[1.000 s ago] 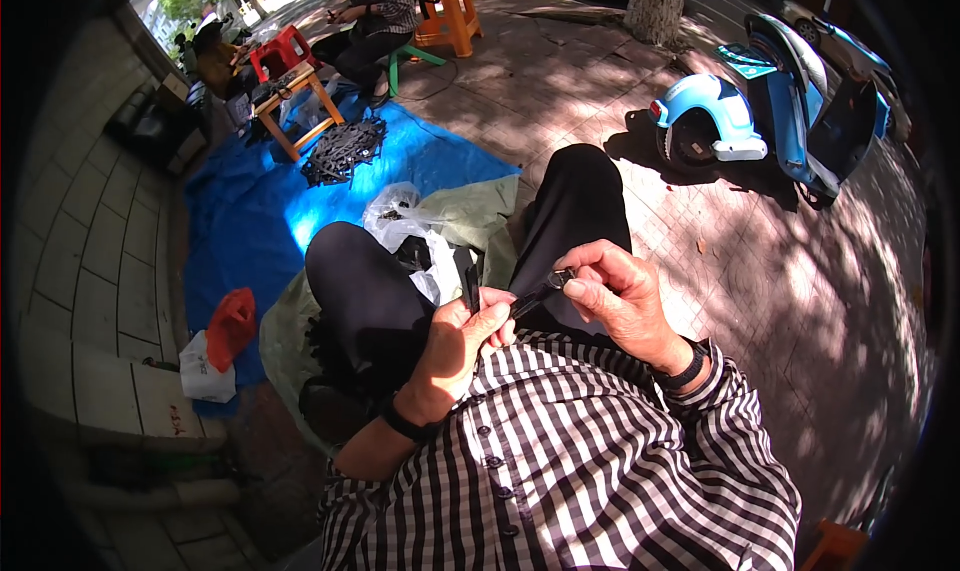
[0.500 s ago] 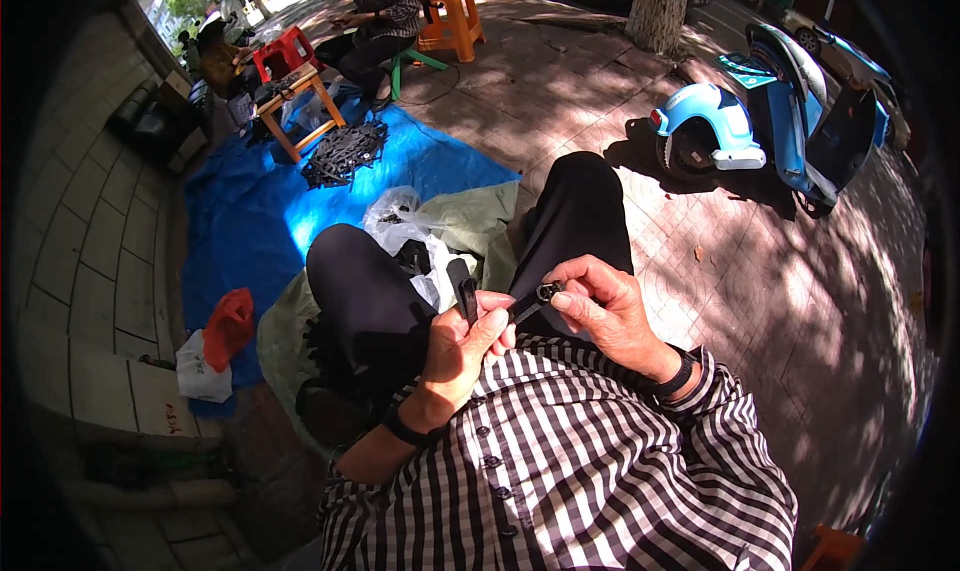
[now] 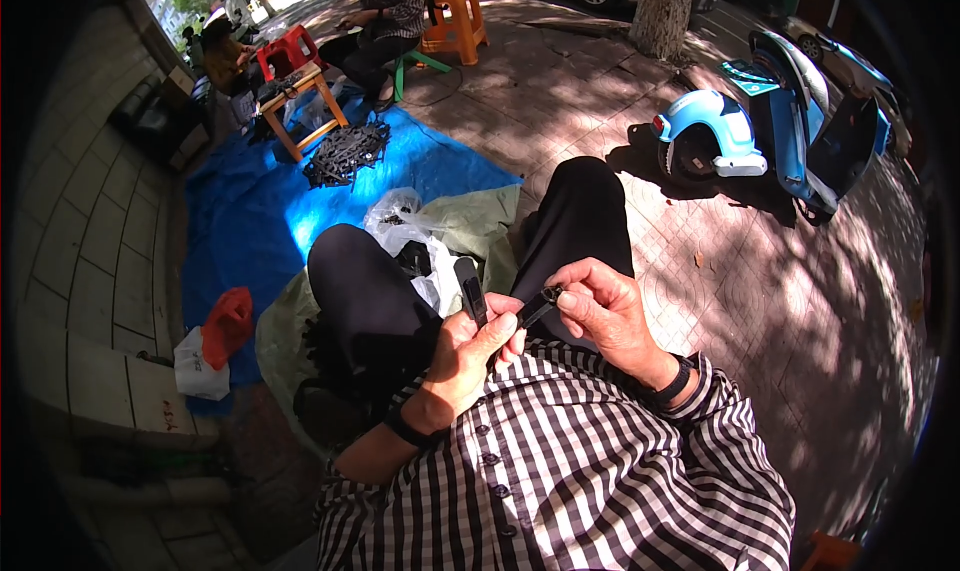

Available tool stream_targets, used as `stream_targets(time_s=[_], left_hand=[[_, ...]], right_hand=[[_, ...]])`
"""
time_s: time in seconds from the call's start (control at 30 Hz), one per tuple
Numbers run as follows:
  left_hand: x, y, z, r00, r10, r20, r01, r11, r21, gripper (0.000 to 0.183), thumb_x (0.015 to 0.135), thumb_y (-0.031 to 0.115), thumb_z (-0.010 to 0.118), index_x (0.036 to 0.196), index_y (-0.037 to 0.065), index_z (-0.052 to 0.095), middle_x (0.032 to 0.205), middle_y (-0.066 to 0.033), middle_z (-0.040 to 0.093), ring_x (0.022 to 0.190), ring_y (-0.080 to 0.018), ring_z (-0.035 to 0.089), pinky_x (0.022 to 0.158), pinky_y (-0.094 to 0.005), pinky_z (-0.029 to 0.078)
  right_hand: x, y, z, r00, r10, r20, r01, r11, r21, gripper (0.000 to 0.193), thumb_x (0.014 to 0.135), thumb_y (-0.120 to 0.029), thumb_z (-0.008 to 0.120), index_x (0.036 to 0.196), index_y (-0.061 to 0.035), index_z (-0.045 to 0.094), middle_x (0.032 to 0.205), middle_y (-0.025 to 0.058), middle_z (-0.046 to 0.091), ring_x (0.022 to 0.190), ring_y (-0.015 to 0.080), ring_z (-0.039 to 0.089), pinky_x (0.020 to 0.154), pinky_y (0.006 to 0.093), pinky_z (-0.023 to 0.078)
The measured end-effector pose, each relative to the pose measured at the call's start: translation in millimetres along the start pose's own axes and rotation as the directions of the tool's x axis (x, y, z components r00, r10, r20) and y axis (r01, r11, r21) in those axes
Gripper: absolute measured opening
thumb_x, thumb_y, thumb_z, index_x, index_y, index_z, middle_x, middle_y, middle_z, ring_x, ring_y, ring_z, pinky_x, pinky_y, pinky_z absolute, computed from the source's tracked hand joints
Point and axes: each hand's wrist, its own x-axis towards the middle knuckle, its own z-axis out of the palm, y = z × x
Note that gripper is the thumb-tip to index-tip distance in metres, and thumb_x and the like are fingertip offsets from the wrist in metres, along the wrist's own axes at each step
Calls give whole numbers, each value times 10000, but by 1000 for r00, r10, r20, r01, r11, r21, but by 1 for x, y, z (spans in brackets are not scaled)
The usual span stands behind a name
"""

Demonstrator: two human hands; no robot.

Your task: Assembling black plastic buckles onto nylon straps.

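Note:
My left hand is closed around a narrow black strap-like piece, gripped between thumb and fingers above my lap. One flat, rounded end sticks up past my thumb. A second black length runs from the left hand toward the right; whether both are one bent strap cannot be made out. At its far tip, a small dark loop-like end is pinched by thumb and fingers of my right hand. Dark bands circle both my wrists. Beyond my knees, a clear plastic bag holds small black pieces.
A blue tarp carries a heap of black strips and a wooden stool. People sit by red and orange stools at the back. A red bag lies left, near a tiled wall. A blue scooter stands right.
The black piece in my left hand has tilted slightly, and the length between my hands is turned a little more upward. Both hands keep their hold.

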Motion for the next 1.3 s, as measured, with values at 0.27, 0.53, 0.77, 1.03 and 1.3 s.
stream_targets(time_s=[0.27, 0.53, 0.77, 1.03, 1.3], left_hand=[[-1, -2, 0, 998, -55, 35, 57, 995, -79, 208, 910, 178, 524, 1033, 11, 520, 743, -41, 558, 625, -83, 491, 545, -195, 402], [-2, -3, 1, 997, -76, 15, 76, 996, -48, 207, 908, 181, 532, 1040, 22, 515, 737, -36, 560, 612, -67, 486, 527, -178, 397], [-4, -6, 0, 997, -65, 35, 64, 998, 30, 201, 912, 183, 527, 1037, 26, 521, 735, -22, 562, 601, -52, 478, 531, -174, 394], [-4, -9, 2, 997, -74, 31, 71, 995, 70, 210, 911, 183, 529, 1041, 19, 524, 724, -9, 562, 597, -48, 481, 542, -172, 395], [0, -10, -1, 999, 34, 20, -37, 983, 180, 216, 905, 200, 542, 1014, 14, 547, 714, -13, 571, 585, -52, 501, 535, -181, 420]], right_hand=[[1, 1, -4, 998, -57, 31, 61, 985, -161, 154, 874, -109, 579, 972, 9, 564, 581, -47, 453, 514, 22, 414, 466, 180, 328], [2, -9, -9, 993, 9, 120, 20, 971, -237, 166, 852, -111, 607, 974, 0, 586, 572, -63, 453, 477, 17, 380, 432, 169, 299], [5, -18, -12, 980, -68, 189, 146, 888, -436, 169, 836, -147, 632, 927, -4, 623, 558, -38, 496, 473, 15, 399, 431, 187, 312], [4, -29, -15, 975, 95, 203, 16, 872, -489, 163, 826, -130, 636, 950, -24, 629, 670, 30, 595, 588, 33, 481, 537, 203, 399], [4, -16, -13, 973, -4, 230, 125, 850, -511, 155, 833, -129, 631, 942, -22, 611, 609, -9, 518, 539, 33, 455, 503, 206, 392]])
